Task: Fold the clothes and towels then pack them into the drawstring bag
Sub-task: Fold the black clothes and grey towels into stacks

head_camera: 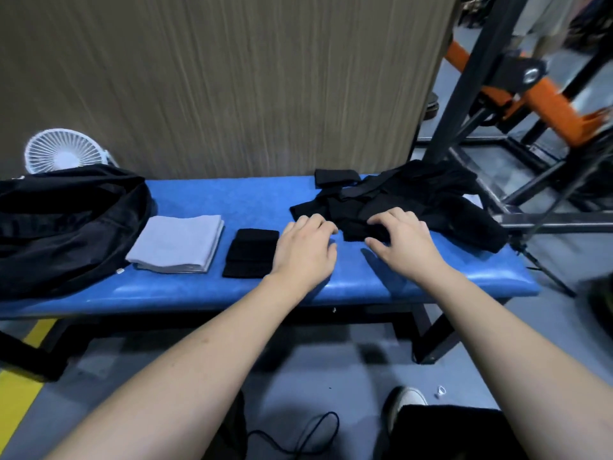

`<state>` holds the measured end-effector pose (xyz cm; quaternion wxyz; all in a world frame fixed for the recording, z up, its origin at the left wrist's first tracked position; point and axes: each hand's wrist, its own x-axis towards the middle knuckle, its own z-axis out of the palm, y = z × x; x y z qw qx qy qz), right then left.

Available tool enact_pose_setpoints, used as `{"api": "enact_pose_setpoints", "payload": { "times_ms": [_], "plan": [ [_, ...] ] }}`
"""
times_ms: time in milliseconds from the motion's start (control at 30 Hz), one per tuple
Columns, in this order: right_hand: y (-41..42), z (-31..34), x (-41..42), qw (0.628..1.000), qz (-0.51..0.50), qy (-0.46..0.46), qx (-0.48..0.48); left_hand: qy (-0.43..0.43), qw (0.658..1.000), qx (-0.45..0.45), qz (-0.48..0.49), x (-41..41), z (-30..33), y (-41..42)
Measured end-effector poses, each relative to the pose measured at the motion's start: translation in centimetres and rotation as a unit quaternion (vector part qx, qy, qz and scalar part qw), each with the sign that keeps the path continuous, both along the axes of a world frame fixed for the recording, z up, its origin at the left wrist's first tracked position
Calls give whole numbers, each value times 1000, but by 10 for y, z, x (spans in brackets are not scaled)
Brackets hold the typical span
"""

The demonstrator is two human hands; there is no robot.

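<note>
On the blue padded surface [252,197], the left hand [303,247] lies palm down with its fingers [315,224] loosely spread, their tips just touching the near edge of the heap of black clothes [414,197] at the right end. The right hand [403,239] curls its fingers into that same heap (whether they actually pinch cloth I cannot tell). A folded grey towel [177,242] and folded black cloth [252,254] sit mid-surface; the black drawstring bag [63,224] fills the left end.
</note>
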<state>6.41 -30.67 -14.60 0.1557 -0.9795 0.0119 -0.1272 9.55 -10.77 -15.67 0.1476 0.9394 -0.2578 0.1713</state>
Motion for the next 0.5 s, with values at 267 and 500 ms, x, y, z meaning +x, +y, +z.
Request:
{"api": "enact_pose_setpoints", "payload": {
  "times_ms": [267, 500],
  "plan": [
    [-39, -3, -6, 993, -99, -36, 49, 13, 999, -40, -22, -4, -10, -67],
    [-43, -10, -2, 983, -140, 25, 119, 47, 996, -69, 13, 13, -20, -86]
  ]
}}
